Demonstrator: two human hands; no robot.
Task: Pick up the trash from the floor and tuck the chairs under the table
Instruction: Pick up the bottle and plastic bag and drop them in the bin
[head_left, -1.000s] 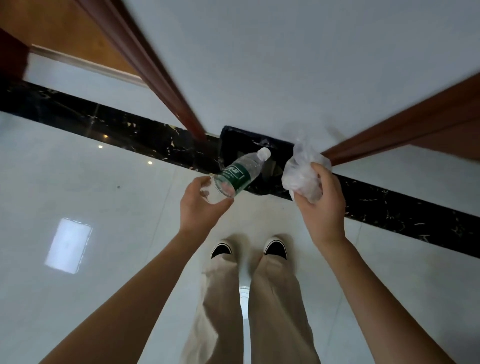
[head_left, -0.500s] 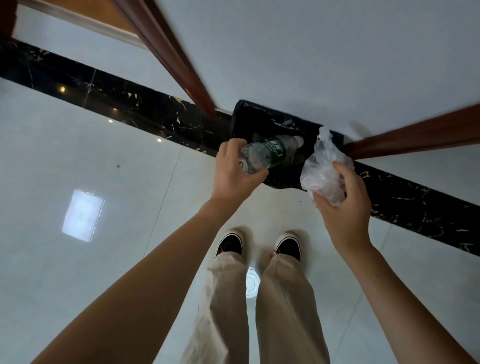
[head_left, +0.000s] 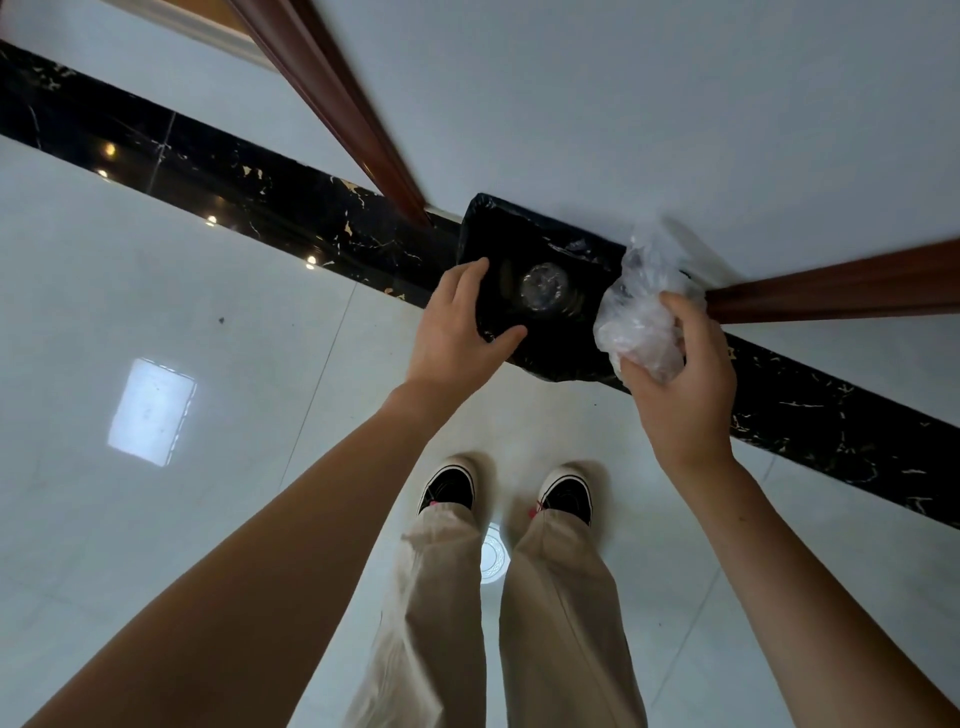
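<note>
A black-lined trash bin (head_left: 582, 244) stands against the white wall on the dark marble border. Inside it I see the round end of a clear plastic bottle (head_left: 544, 287). My left hand (head_left: 460, 327) hovers over the bin's left rim, fingers apart, holding nothing. My right hand (head_left: 680, 384) is closed around a crumpled clear plastic bag (head_left: 641, 306), held just beside the bin's right rim.
Two reddish-brown wooden trims (head_left: 332, 104) (head_left: 831, 291) run along the wall on either side of the bin. A glossy white tiled floor (head_left: 182, 467) spreads to the left. My feet in black shoes (head_left: 449, 486) stand just in front of the bin.
My left hand has let go of the bottle, which now lies inside the bin. The right hand with the bag has moved closer to the bin's rim.
</note>
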